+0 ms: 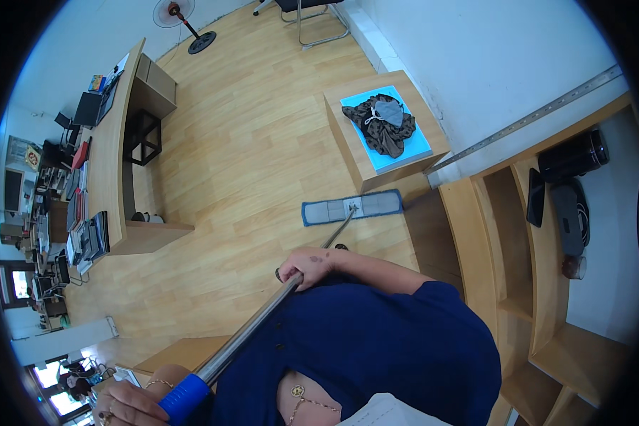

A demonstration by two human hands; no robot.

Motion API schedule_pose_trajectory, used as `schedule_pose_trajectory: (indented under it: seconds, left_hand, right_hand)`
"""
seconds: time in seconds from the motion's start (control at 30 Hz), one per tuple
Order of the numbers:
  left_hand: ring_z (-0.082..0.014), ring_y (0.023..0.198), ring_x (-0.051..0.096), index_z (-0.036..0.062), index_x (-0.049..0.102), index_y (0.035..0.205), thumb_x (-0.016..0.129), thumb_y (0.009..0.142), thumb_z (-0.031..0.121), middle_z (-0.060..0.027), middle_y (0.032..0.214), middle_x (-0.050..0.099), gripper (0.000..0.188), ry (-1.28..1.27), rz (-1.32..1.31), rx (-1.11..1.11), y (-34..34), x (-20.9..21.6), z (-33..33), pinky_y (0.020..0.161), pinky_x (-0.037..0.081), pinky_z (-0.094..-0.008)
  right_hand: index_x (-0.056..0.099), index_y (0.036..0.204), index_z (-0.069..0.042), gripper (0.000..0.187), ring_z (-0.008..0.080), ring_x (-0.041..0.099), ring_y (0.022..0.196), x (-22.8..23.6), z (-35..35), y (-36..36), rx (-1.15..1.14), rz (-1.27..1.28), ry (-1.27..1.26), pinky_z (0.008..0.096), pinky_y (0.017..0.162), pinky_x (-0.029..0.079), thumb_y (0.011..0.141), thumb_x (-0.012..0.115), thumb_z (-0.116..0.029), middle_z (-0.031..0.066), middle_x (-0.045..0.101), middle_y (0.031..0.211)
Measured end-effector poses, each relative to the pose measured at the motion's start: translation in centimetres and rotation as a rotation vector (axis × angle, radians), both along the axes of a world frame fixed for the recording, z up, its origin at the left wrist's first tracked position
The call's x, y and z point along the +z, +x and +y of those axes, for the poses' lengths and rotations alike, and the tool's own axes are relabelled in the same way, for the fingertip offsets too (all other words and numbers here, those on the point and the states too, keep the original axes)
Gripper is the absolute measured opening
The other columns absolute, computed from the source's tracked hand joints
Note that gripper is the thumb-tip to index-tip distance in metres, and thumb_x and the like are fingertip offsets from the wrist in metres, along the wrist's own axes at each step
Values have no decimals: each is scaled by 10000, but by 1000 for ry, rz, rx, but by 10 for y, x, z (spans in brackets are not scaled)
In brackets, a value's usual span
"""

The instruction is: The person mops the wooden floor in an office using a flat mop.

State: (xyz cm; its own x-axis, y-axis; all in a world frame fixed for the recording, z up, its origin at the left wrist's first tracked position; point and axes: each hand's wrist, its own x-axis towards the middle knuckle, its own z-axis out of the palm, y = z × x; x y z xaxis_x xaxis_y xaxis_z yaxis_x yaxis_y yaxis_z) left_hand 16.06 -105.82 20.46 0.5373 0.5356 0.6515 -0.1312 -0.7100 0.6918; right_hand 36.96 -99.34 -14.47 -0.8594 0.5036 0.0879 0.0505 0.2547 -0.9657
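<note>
A flat mop with a long metal pole runs from the lower left up to the middle of the view. Its grey-and-blue mop head (pixel 352 207) lies flat on the wooden floor, near the base of a wooden box stand. My left hand (pixel 131 406) is closed at the top end of the pole, at the blue handle grip (pixel 184 399). Further down, my right hand (pixel 307 267) wraps round the metal pole (pixel 252 326) in front of my dark blue top. The fingers of my right hand are partly hidden.
Right of the mop head stands a wooden box (pixel 346 138) bearing a blue board (pixel 420 145) and a bundled dark cloth bag (pixel 389 135). Wooden shelves (pixel 468 234) line the right side. A long desk (pixel 106 192) with folders stands left; a fan (pixel 201 42) and chair (pixel 324 35) are far off.
</note>
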Motion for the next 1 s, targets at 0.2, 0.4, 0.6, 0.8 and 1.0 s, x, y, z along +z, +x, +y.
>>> schedule_pose_trajectory:
  seconds: [0.2,0.4,0.6,0.8,1.0]
  left_hand:
    - [-155,439,510,37,543,785,506,889,259,-33,524,507,248,69,-165,160,-15,10,-6,459,449,-291]
    - [-185,501,593,27,519,822,507,928,358,-50,578,561,347,146,-46,10,-46,20,-12,509,508,-325]
    - [-155,442,558,71,574,679,607,850,213,-25,524,562,225,104,-127,631,-38,-7,-26,472,464,-296]
    - [-203,494,551,54,599,728,621,776,55,-64,619,597,52,177,155,544,-35,-78,22,477,424,-325]
    - [-254,548,513,86,568,719,688,755,124,-53,588,511,131,326,-146,552,2,-154,77,533,399,-355]
  right_hand:
    - [576,777,-66,223,168,532,552,9,5,-54,60,103,28,310,512,406,653,710,-194,54,557,607]
    - [587,771,-81,208,203,561,563,7,15,-113,180,145,117,327,519,424,625,693,-185,61,568,606]
    - [636,807,-138,245,257,593,626,-4,75,-132,128,40,358,353,543,453,569,674,-184,61,596,658]
    - [638,838,-112,167,299,599,729,-52,127,-130,-496,0,620,380,637,482,674,667,-120,87,626,755]
    - [466,1249,-40,543,278,512,1123,27,128,-82,-281,151,-93,344,951,398,757,669,-149,173,518,1219]
